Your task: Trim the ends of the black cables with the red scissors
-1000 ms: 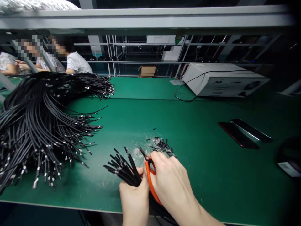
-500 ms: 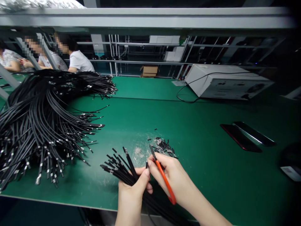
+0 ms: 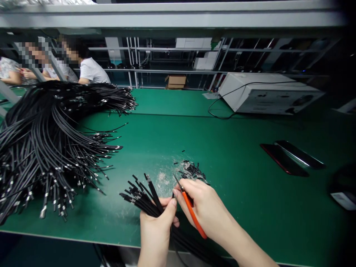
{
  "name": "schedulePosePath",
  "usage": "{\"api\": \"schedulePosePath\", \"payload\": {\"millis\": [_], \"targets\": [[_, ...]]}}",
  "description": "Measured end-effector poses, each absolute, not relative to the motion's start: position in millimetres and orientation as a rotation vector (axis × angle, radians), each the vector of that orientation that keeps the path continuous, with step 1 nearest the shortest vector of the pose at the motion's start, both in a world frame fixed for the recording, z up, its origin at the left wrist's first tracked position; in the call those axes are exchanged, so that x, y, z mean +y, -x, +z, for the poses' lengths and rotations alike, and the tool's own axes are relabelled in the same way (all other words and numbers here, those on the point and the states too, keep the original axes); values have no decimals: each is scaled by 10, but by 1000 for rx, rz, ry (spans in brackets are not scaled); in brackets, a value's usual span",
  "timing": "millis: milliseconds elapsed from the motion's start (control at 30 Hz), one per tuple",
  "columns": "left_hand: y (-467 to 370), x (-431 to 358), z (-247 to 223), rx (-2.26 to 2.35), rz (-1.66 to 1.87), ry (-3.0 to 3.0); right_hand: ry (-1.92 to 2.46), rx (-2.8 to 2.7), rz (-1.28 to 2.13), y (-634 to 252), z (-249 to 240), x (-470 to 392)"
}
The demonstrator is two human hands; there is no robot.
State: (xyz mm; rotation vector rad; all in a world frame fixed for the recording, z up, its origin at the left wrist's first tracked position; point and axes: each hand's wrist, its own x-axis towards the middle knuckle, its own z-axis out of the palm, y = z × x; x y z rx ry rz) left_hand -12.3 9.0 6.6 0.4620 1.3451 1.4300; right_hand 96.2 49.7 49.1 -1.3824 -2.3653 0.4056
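Your left hand (image 3: 156,224) is gripping the black cable bundle (image 3: 143,198) above the worktop (image 3: 236,152); your right hand (image 3: 204,202) is holding orange-handled snips (image 3: 193,214) beside one separated cable end (image 3: 172,195). For safety, you should be angling the blades (image 3: 178,181) clear of your left thumb (image 3: 170,210).

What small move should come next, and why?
Perhaps the right hand should gently tug the tip of the single thin black cable: it meets that tip, the left hand pinches lower, the orange-handled metal cutters point away, and short black pieces lie just beyond.
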Motion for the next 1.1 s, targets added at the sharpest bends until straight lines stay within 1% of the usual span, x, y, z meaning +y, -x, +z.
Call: {"api": "schedulePosePath", "payload": {"millis": [100, 233, 433, 500, 800, 1100], "targets": [[145, 123, 30, 1305, 1397, -454, 1307, -2584, 259, -974, 538, 585], [212, 154, 11, 1217, 1332, -410, 1209, -2688, 204, -1025, 527, 677], [271, 147, 6, 1195, 1312, -333, 1395, -2624, -132, -1243, 389, 631], [262, 147, 9, 1190, 1314, -343, 1411, -2653, -198, -1276, 354, 589], [211, 151, 45, 1197, 1278, -414, 1350, -2712, -312, -1235, 283, 565], [191, 158, 98, 1220, 1288, -376, 1242, -2784, -395, -1281, 342, 618]]}}
